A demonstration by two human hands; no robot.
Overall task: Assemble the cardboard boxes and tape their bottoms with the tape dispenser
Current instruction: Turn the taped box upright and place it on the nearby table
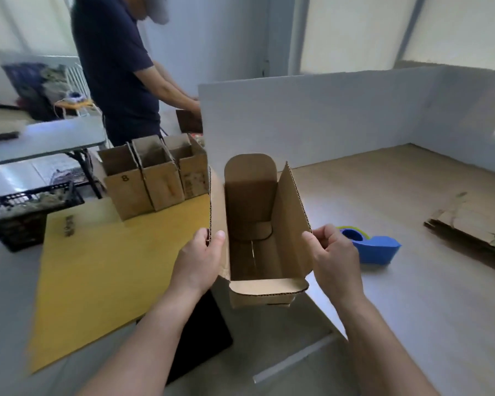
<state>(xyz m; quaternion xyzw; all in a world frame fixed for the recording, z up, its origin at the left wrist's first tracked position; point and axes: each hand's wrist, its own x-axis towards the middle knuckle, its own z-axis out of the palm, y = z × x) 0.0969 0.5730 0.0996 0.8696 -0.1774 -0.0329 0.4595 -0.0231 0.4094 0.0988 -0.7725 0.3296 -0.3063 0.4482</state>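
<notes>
The person has a cardboard box up in front of them, open end facing them, and everything else sits around it. The left hand pinches the box's left wall at the rim: the thumb lies on the inner side of the edge and the fingers wrap behind it. The right hand does the same on the right flap, thumb tip on the inner face and curled fingers round the outside. Both hands are clamped on the box, neither spread flat.

The four top flaps stand open, the far one upright with rounded corners and the near one folded down towards the person. Down inside, the bottom flaps are folded shut, with a seam between them. I cannot tell whether the base rests on the table.

Just right of the box, behind the right hand, a blue tape dispenser lies on the wooden tabletop. Well to the right lies flattened cardboard. Left of the box is a yellow board, and at its far end a row of three boxes stands upright with open tops. Behind the box stands a white partition. Further back on the left, another person bends over a table.
</notes>
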